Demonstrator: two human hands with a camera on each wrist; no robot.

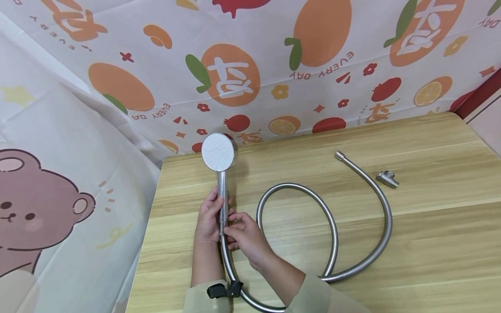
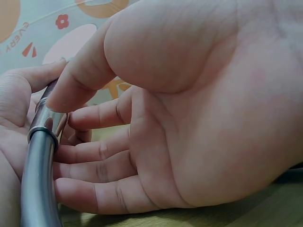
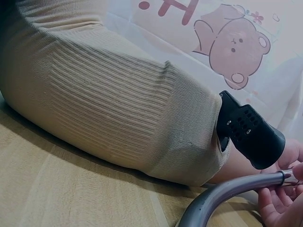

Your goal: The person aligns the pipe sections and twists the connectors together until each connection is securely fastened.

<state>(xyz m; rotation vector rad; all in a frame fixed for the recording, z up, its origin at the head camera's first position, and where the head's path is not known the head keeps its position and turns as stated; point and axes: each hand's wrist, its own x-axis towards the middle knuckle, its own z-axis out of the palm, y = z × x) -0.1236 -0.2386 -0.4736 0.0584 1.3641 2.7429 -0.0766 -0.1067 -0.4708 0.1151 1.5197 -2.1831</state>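
A chrome handheld shower head [image 1: 218, 152] with a round white face stands at the far table edge, face toward me. My left hand [image 1: 207, 219] grips its handle, thumb across the front. Just below, my right hand [image 1: 250, 239] pinches the metal connector [image 2: 45, 120] where the handle meets the grey shower hose [image 1: 294, 186]. In the left wrist view, the right hand's thumb lies on this connector, its other fingers behind. The right wrist view catches only part of the hands at its right edge. From the connector the hose runs down, then loops across the table.
The hose's loose end has a metal nut [image 1: 339, 155] and lies at the back right. Beside it is a small chrome angle valve [image 1: 387, 178]. A fruit-printed cloth [image 1: 266, 78] hangs behind the wooden table [image 1: 442, 226]. A black wrist camera [image 3: 255, 135] sits on the left sleeve.
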